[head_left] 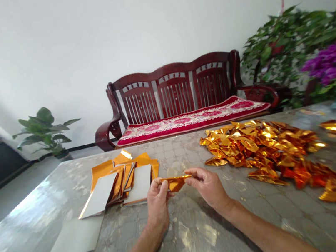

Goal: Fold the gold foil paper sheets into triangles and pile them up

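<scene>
Shiny gold foil strip (175,183) held mid-air, pinched at each end by left hand (158,205) and right hand (208,187); uneven pull risks tearing, slack pinch risks drop onto grey marble-pattern desk (185,157)

The folded foil piece (175,183) is showing glossy, crinkled gold metallic film. Stacked foil sheets (107,173) are showing matt grey paper backs (98,194), while the tabletop (181,154) is shining smooth and the bench (172,68) is gleaming with polished dark-red wood.

Glossy table (179,158) under gold foil (263,149)
</scene>
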A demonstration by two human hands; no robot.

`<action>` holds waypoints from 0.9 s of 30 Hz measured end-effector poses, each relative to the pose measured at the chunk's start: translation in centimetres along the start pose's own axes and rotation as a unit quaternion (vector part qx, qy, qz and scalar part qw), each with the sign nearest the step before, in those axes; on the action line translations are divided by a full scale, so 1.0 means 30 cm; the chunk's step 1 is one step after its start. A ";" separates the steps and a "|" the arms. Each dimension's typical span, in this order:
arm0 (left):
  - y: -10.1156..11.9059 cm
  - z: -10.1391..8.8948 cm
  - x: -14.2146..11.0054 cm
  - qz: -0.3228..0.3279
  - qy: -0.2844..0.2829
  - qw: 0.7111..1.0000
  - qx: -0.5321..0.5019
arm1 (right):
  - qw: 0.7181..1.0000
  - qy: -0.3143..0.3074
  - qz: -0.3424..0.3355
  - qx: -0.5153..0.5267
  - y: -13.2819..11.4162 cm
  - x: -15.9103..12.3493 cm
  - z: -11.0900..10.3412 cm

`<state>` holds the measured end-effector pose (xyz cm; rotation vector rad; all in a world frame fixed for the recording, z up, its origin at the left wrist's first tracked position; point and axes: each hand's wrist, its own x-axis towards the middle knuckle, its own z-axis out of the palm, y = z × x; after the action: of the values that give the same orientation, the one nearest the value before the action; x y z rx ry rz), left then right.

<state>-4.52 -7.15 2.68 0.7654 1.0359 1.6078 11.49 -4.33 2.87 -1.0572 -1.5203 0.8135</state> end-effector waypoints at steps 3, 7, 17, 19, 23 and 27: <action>-0.005 -0.012 0.008 0.010 -0.002 1.000 0.012 | 1.000 -0.015 0.003 0.002 -0.010 0.002 -0.005; 0.004 -0.040 0.032 0.057 -0.029 0.993 0.100 | 0.999 -0.031 0.024 0.005 -0.019 0.008 -0.016; 0.030 -0.079 0.052 0.188 -0.165 0.890 0.381 | 0.999 -0.036 0.006 -0.028 -0.009 0.009 -0.022; 0.026 -0.074 0.047 0.192 -0.178 0.875 0.407 | 0.999 -0.030 0.021 -0.007 -0.004 0.008 -0.014; 0.005 -0.063 0.036 0.170 -0.135 0.889 0.403 | 0.995 -0.029 0.061 0.078 0.010 0.002 0.008; -0.016 -0.055 0.026 0.195 -0.092 0.895 0.392 | 0.998 0.044 0.032 0.041 0.014 -0.006 0.016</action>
<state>-5.97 -6.76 1.52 1.7252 1.4698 1.3673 11.11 -4.31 2.31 -1.0724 -1.3739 0.8565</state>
